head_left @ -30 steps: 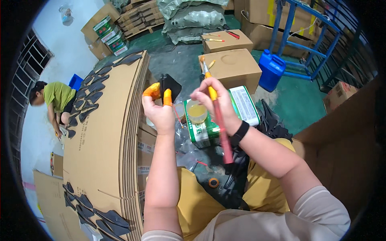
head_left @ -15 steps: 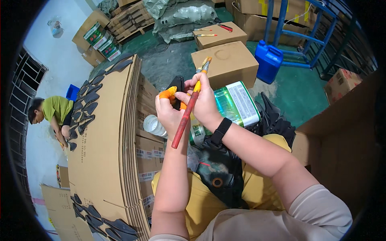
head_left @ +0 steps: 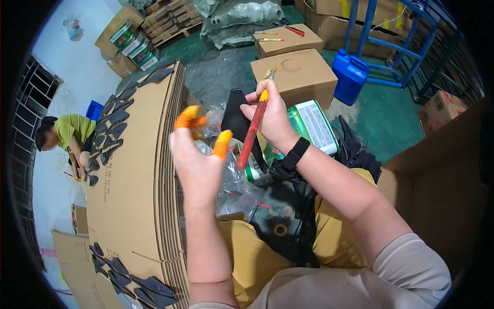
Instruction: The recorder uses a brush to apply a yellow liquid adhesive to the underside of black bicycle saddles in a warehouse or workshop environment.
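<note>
My right hand (head_left: 274, 114) is closed around a paintbrush (head_left: 251, 135) with a red and yellow handle, bristles up. Its thumb and fingers also grip a long, thin black piece (head_left: 234, 114), whose material I cannot make out. To the left, my left hand (head_left: 195, 159) stands apart from both, fingers spread, with orange covers on the thumb and some fingertips. A green and white metal can (head_left: 315, 126) lies behind my right wrist. Clear plastic bags (head_left: 234, 190) and part of a white tub (head_left: 204, 148) show below and behind my left fingers.
At my left rises a stack of flat cardboard (head_left: 136, 170) with rows of black pieces (head_left: 117, 129) on top. Two cartons (head_left: 293, 77) stand ahead, brushes on the farther one. A blue jerrycan (head_left: 351, 77) is beside them. Another person (head_left: 74, 136) works at far left.
My left hand has let go of the black piece, moved left and opened. The black piece now shows at length in my right hand, which has shifted slightly right with the brush.
</note>
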`<state>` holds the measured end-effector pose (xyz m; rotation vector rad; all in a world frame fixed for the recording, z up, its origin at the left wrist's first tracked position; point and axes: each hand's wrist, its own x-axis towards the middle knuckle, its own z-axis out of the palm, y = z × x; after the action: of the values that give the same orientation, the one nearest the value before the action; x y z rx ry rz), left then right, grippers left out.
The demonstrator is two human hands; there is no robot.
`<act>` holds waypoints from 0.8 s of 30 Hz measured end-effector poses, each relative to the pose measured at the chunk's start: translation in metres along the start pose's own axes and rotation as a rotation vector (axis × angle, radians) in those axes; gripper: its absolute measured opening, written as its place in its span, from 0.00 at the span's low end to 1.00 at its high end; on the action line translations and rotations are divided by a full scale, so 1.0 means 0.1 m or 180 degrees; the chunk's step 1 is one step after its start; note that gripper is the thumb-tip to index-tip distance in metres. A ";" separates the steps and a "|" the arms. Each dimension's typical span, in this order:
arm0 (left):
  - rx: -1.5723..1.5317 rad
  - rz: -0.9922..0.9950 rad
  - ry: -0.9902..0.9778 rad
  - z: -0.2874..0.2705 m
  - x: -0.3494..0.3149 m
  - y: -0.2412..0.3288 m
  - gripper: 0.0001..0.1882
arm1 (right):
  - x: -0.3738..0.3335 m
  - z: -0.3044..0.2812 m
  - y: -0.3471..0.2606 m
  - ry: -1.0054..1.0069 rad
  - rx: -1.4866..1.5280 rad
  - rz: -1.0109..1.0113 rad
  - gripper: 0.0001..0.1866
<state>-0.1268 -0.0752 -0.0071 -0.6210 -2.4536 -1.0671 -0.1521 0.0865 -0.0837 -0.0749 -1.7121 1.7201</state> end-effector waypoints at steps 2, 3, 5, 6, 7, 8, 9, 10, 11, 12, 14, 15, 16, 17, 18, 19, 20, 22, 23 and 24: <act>0.0215 0.0284 0.0108 -0.06 0.06 -0.26 0.36 | -0.04 0.03 -0.05 -0.0246 0.0120 0.0113 0.24; 0.0268 0.0193 0.0014 -0.09 0.06 -0.35 0.38 | -0.08 0.06 -0.09 -0.0405 0.0152 0.0128 0.23; -0.0024 0.0197 -0.0295 -0.05 0.11 -0.54 0.39 | -0.13 0.11 -0.15 -0.0582 0.0200 0.0176 0.23; -0.0352 0.0241 -0.0596 -0.04 0.12 -0.60 0.40 | -0.16 0.13 -0.17 -0.0727 0.0193 0.0085 0.22; -0.0330 0.0207 -0.0603 -0.04 0.10 -0.64 0.40 | -0.18 0.15 -0.19 -0.0870 0.0188 -0.0008 0.22; -0.0596 0.0045 -0.0768 -0.03 0.11 -0.65 0.40 | -0.21 0.17 -0.21 -0.0964 0.0253 0.0001 0.21; -0.0860 -0.0119 -0.0931 -0.03 0.11 -0.65 0.41 | -0.22 0.17 -0.24 -0.0969 0.0256 0.0020 0.21; -0.1121 -0.0284 -0.1090 -0.04 0.11 -0.66 0.41 | -0.24 0.18 -0.27 -0.1134 0.0290 0.0041 0.20; -0.1126 -0.0296 -0.1093 -0.04 0.11 -0.65 0.41 | -0.24 0.18 -0.30 -0.1297 0.0314 0.0053 0.20; -0.1378 -0.0450 -0.1205 -0.05 0.12 -0.65 0.41 | -0.24 0.19 -0.32 -0.1352 0.0219 0.0042 0.20; -0.1630 -0.0614 -0.1316 -0.08 0.12 -0.63 0.41 | -0.22 0.18 -0.30 -0.1453 0.0289 0.0019 0.20; -0.1947 -0.0731 -0.1227 -0.09 0.11 -0.60 0.37 | -0.20 0.17 -0.29 -0.1548 0.0359 -0.0014 0.20; -0.2261 -0.0849 -0.1133 -0.09 0.10 -0.58 0.34 | -0.17 0.16 -0.28 -0.1552 0.0360 -0.0006 0.20; -0.2254 -0.0854 -0.1133 -0.12 0.10 -0.61 0.34 | -0.13 0.15 -0.28 -0.1590 0.0596 -0.0160 0.20; -0.2095 -0.0750 -0.1163 -0.17 0.12 -0.66 0.30 | -0.07 0.14 -0.26 -0.1625 0.0831 -0.0314 0.20; -0.1936 -0.0646 -0.1193 -0.20 0.12 -0.69 0.25 | -0.01 0.09 -0.24 -0.1635 0.0942 -0.0164 0.18; -0.1941 -0.0550 -0.0947 -0.24 0.11 -0.67 0.19 | 0.06 0.05 -0.21 -0.1554 0.1218 0.0085 0.17; -0.2031 -0.0530 -0.0693 -0.26 0.09 -0.74 0.20 | 0.20 -0.11 -0.20 -0.1372 0.0981 0.0406 0.10; -0.2106 -0.0494 -0.0424 -0.30 0.10 -0.77 0.20 | 0.26 -0.16 -0.17 -0.1286 0.1216 0.0348 0.07; -0.1993 -0.0411 -0.0273 -0.34 0.11 -0.83 0.21 | 0.30 -0.23 -0.16 -0.1187 0.1031 0.0372 0.09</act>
<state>-0.1743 -0.1489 -0.0283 -0.7011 -2.2317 -1.9226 -0.1568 0.1195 -0.0598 0.3167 -1.6818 2.1837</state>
